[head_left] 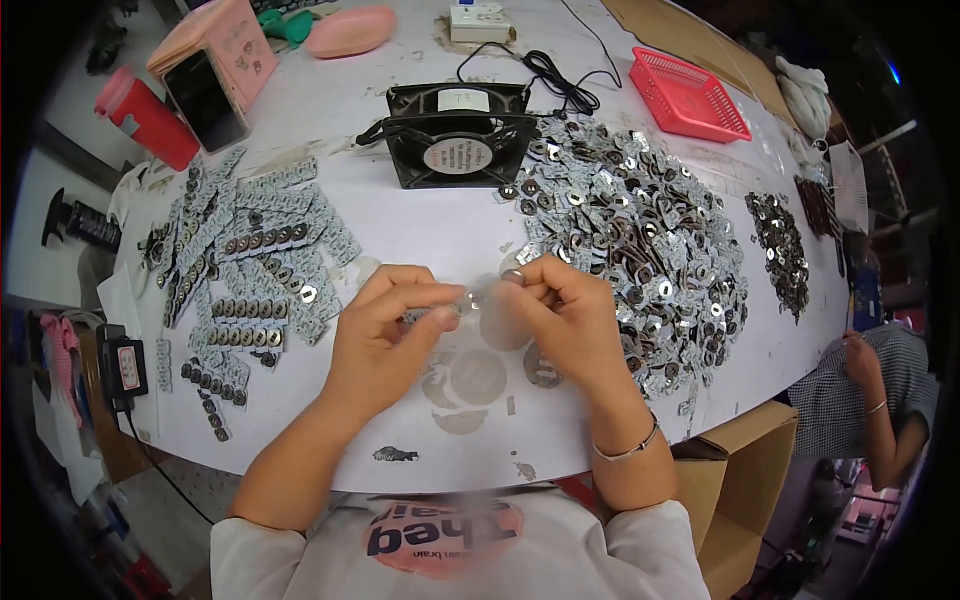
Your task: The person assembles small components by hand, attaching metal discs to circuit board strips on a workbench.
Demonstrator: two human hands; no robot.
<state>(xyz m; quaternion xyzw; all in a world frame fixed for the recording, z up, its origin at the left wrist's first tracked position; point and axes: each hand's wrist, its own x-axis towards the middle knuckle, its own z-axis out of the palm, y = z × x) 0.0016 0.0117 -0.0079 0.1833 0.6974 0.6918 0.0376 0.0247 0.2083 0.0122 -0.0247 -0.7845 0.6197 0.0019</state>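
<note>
Both hands meet over the middle of the white table. My left hand (385,335) is closed in a pinch, with a small shiny piece at its fingertips; blur and the fingers hide most of it. Close beside it, my right hand (560,310) pinches a small round metal disc (512,276) between thumb and fingers. To the right lies a big heap of loose metal discs and small pale patterned pieces (640,230). On the left, pale patterned strips (285,200) are stacked across each other, several bearing rows of dark round metal discs (248,335).
A black fan (460,135) stands beyond my hands, its cable coiled behind. A pink basket (690,95), red cup (147,118), phone (206,98) and pink box (240,50) sit farther back. A cardboard box (735,480) is at lower right, near another person's arm (875,400).
</note>
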